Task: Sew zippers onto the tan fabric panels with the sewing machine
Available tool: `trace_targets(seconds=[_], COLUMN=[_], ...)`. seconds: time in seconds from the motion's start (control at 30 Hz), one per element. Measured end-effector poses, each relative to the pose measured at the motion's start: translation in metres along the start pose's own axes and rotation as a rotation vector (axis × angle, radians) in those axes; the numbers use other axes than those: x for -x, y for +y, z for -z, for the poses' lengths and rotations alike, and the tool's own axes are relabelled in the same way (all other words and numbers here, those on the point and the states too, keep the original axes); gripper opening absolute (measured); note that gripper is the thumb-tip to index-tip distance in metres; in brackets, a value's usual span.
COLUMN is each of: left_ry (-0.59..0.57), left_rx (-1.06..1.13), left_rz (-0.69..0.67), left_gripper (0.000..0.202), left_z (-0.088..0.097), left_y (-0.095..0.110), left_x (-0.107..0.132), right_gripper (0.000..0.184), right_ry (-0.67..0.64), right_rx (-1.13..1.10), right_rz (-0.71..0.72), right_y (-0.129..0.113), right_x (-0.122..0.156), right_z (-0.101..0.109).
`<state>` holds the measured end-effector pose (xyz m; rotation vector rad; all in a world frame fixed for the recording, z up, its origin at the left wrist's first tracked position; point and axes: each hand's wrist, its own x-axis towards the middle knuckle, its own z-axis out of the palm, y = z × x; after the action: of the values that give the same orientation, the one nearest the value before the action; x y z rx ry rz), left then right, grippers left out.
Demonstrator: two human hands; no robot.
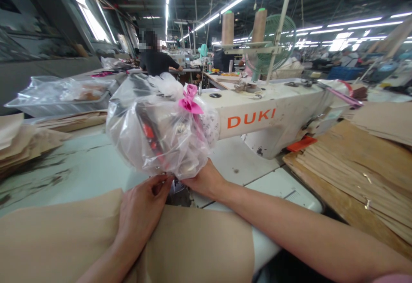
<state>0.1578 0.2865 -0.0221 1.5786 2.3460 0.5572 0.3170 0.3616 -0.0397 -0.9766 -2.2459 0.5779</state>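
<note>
Head view: left hand point(143, 203) and right hand point(206, 181) at the sewing machine's point(289, 109) needle end. Left fingertips bunched, can't tell if gripping; right fingers hidden by plastic bag point(161, 139) above, state unclear. Brown cloth point(202, 236) on surface point(86, 156), under left wrist, nearer than right hand.

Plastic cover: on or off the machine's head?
On: the cover wraps one end of the machine, its lower edge by the left hand and right hand.
</note>
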Motion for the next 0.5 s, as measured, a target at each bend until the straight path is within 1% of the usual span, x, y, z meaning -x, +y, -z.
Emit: trace_targets(seconds=[0.13, 0.37, 0.5], left_ry=[0.014, 0.005, 0.002], left_rx=[0.027, 0.090, 0.141], left_rz=[-0.014, -0.025, -0.023], left_gripper=[0.041, 0.040, 0.037], left_z=[-0.001, -0.001, -0.001], left_y=[-0.002, -0.005, -0.007], left_x=[-0.001, -0.003, -0.003], right_gripper=[0.016, 0.020, 0.024], right_ry=[-0.035, -0.059, -0.027], right_rx=[0.008, 0.075, 0.122], right_rz=[0.018, 0.061, 0.030], right_y=[0.002, 0.003, 0.001], right_x=[-0.003, -0.005, -0.002], right_z=[-0.004, -0.009, -0.012])
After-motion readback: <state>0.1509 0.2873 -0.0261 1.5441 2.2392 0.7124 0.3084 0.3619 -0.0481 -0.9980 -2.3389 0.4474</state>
